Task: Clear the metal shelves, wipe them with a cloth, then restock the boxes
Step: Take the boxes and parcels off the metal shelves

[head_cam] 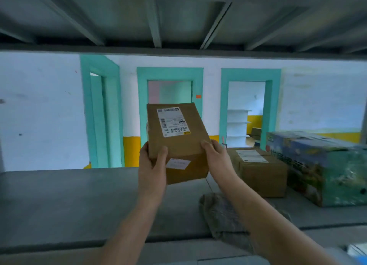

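A brown cardboard box [176, 137] with a white shipping label hangs tilted above the grey metal shelf [65, 201]. My left hand [152, 163] grips its lower left corner, thumb on the top face. My right hand [215, 155] holds its lower right edge, fingers curled over the top. A grey cloth [220, 215] lies crumpled on the shelf under my right forearm. On the shelf to the right sit a second brown box [258, 171] and a colourful printed carton [321, 167].
The underside of the upper shelf [178, 18] with metal ribs runs close overhead. Behind the shelf stands a white wall with three teal-framed doorways [170, 74]. A white shelving unit [238, 125] shows through the right doorway.
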A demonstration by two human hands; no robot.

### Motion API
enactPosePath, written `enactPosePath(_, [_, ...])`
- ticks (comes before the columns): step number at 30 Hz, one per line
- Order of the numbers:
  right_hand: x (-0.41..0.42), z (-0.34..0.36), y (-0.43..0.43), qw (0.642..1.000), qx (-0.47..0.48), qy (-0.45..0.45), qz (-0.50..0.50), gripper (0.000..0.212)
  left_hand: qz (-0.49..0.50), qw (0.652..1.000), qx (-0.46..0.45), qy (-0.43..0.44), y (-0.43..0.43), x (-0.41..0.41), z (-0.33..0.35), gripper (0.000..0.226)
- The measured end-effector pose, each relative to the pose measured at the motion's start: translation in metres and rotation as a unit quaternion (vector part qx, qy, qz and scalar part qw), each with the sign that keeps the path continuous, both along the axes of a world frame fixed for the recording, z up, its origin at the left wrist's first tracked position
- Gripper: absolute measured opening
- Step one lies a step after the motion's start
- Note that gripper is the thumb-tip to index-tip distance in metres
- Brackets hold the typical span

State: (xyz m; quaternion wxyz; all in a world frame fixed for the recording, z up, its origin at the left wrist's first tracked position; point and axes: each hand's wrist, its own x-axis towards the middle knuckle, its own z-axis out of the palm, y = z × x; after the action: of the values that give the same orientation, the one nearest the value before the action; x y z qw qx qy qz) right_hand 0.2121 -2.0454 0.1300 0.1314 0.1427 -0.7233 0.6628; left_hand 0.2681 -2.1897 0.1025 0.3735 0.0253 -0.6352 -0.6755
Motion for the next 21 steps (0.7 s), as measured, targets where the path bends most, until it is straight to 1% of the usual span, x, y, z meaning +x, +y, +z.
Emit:
enactPosePath(2, [0.027, 0.003, -0.003, 0.999, -0.04, 0.02, -0.007, 0.015, -0.015, 0.999, 0.006, 0.027, -0.001, 0.019, 0.004, 0.046])
enactPosePath(5, [0.073, -0.004, -0.001, 0.998, -0.055, 0.034, -0.026, 0.018, -0.044, 0.997, 0.016, 0.056, -0.003, 0.049, 0.003, 0.045])
enactPosePath(8, [0.132, -0.016, 0.006, 0.992, -0.078, 0.058, -0.078, 0.019, -0.117, 0.991, 0.007, 0.061, -0.008, 0.084, -0.002, 0.041])
enactPosePath(12, [0.206, -0.039, 0.024, 0.98, -0.087, 0.092, -0.156, 0.021, -0.209, 0.973, 0.007, 0.095, 0.005, 0.137, -0.013, 0.038])
enactPosePath(15, [0.259, -0.051, 0.042, 0.97, -0.08, 0.105, -0.203, 0.023, -0.252, 0.962, 0.02, 0.106, 0.025, 0.171, -0.024, 0.037])
enactPosePath(18, [0.31, -0.056, 0.066, 0.959, -0.069, 0.105, -0.255, 0.027, -0.295, 0.949, 0.038, 0.107, 0.056, 0.204, -0.03, 0.045])
enactPosePath(21, [0.361, -0.062, 0.099, 0.942, -0.067, 0.1, -0.312, 0.023, -0.327, 0.94, 0.028, 0.095, 0.096, 0.241, -0.037, 0.047])
